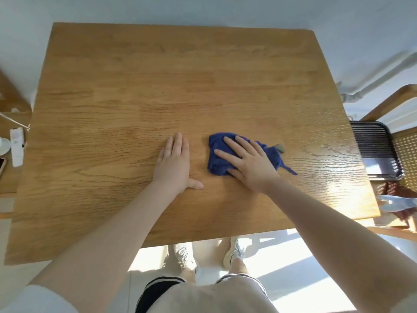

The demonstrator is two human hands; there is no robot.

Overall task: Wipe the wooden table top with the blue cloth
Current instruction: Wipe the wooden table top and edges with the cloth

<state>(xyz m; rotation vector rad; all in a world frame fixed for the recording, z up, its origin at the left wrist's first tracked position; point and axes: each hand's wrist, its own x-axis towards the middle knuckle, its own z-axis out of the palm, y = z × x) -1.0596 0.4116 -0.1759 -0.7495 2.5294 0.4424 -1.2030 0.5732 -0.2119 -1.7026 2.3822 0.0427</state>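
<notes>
Two hands lie flat on the tabletop (158, 86), and both are mine. The fingers (228, 154) of my right hand (248, 163) are straight and spread, pressing down on the blue cloth (220, 152); nothing is pinched or curled around. My left hand (174, 163) rests beside it on bare wood, its fingers (178, 143) straight and held close together, the thumb stuck out toward the cloth without touching it.

The cloth sits under my right palm and fingers, a little right of the tabletop's middle and toward my edge. Its bunched bulk shows past my fingertips on the left, and a thin tail trails out from under the heel of my hand on the right. Its long axis runs roughly left to right, tilting down toward me at the tail end.

Off the right edge stands a chair (397, 100) with a dark ribbed tray (372, 141) on its seat.
</notes>
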